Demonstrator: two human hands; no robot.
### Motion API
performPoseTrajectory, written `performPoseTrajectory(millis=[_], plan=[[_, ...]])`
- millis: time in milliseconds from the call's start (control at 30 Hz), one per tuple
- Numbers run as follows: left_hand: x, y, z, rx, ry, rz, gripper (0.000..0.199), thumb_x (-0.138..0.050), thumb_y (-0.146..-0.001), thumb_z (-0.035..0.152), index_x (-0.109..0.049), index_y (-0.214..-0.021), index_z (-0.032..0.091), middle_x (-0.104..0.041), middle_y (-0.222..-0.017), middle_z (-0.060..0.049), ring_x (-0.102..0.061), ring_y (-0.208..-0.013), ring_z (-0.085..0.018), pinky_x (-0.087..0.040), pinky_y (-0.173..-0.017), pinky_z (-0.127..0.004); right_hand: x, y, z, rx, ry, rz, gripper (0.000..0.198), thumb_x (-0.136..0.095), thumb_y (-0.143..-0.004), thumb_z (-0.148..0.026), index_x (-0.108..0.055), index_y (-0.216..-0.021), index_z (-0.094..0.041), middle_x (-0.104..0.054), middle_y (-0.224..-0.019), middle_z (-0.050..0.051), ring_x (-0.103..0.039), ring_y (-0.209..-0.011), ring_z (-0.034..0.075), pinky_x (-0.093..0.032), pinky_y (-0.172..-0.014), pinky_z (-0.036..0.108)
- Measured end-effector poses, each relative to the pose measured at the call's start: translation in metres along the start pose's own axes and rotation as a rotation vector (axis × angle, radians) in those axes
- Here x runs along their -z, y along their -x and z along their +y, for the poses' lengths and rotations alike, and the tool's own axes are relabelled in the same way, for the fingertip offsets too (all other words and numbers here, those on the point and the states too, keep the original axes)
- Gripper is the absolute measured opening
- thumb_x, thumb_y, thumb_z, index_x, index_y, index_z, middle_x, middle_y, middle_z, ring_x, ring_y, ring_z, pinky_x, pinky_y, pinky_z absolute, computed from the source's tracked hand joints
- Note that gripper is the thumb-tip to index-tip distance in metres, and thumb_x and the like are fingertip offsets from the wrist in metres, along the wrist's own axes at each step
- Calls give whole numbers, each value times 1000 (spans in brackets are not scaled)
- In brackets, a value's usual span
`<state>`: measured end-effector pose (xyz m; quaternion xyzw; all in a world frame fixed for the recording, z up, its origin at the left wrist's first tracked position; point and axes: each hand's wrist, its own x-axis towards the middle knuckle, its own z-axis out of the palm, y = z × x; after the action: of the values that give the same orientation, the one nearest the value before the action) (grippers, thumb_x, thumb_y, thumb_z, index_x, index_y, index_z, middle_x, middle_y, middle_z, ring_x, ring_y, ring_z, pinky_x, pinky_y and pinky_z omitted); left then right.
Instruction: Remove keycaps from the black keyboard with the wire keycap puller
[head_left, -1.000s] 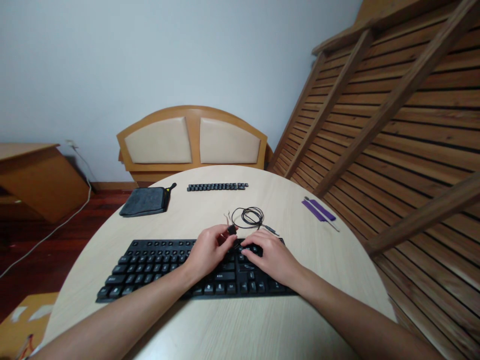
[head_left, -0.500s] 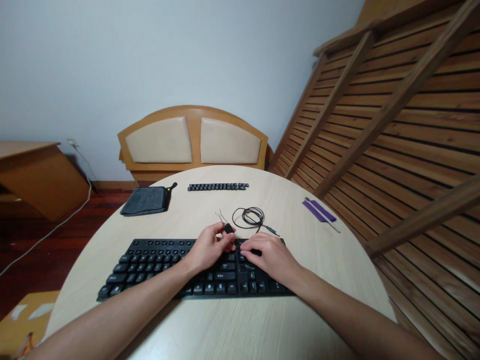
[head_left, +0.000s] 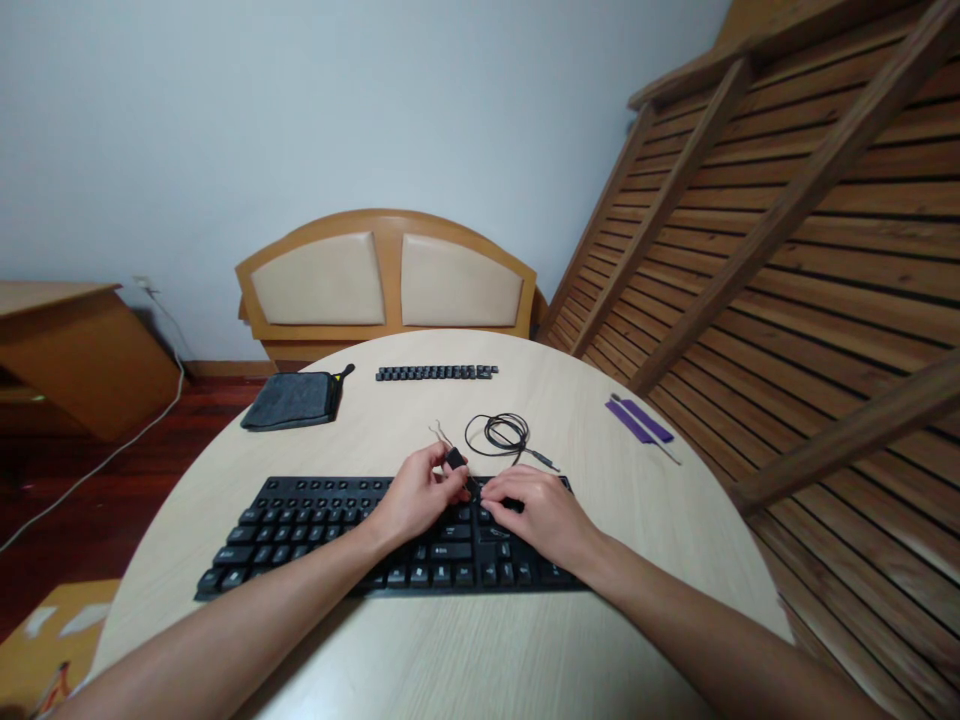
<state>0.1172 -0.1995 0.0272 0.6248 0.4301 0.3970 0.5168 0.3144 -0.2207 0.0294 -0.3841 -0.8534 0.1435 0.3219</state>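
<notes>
A black keyboard [head_left: 315,535] lies across the near part of the table, its back row of keycaps gone on the left side. Above its right half, my left hand [head_left: 421,492] is closed round a wire keycap puller [head_left: 454,458] with a black middle and thin wire prongs at its far end. The puller's lower end points down towards my right fingertips. My right hand [head_left: 536,508] rests over the keyboard's upper right, thumb and fingers pinched together; whatever is between them is too small and hidden to tell.
Removed keycaps [head_left: 435,373] stand in rows at the table's far side. A coiled black cable [head_left: 506,435] lies behind the keyboard. A folded grey cloth [head_left: 289,402] is at the left, and purple strips with a thin tool [head_left: 639,419] at the right. The round table [head_left: 480,660] has a curved edge.
The puller in my left hand has tilted very slightly, its prongs shifting a little left. My right hand stays almost where it was, still pinched.
</notes>
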Motion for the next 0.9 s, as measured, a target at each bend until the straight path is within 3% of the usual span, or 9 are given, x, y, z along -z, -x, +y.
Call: performPoseTrajectory(millis=[133,333,533,900], plan=[[0,2,1,-42,-39,-3,20,-60,-83,34,-54,-81,15,-52,-66,4,-63,-60,-14,-46,-53,-23,2,0,-3,-50,11,12,8,-67,-81,-17,-72,-85,-20,-72,-84,3,-64,-84,17,-49,-80,29],[0,3,1,-57,-61,56,25,-59,-86,38,-60,-94,15,-63,-78,-1,-67,-71,-17,-47,-58,-24,7,-1,-5,-160,-16,19,7,-66,-78,-16,-69,-83,-21,-69,-84,1,-63,-83,17,-48,-78,29],[1,3,7,-18,-88,-25,25,-58,-86,38,-62,-92,14,-70,-84,-5,-68,-76,-20,-48,-61,-26,8,-3,-5,-232,-106,34,12,-57,-83,-14,-67,-85,-21,-69,-85,1,-64,-79,15,-49,-76,28],[7,-2,3,-16,-166,-128,30,-55,-88,41,-66,-91,14,-71,-79,-6,-64,-74,-19,-45,-63,-26,9,-3,-3,-218,-91,5,14,-58,-84,-15,-70,-88,-22,-71,-87,1,-64,-82,16,-48,-77,28]])
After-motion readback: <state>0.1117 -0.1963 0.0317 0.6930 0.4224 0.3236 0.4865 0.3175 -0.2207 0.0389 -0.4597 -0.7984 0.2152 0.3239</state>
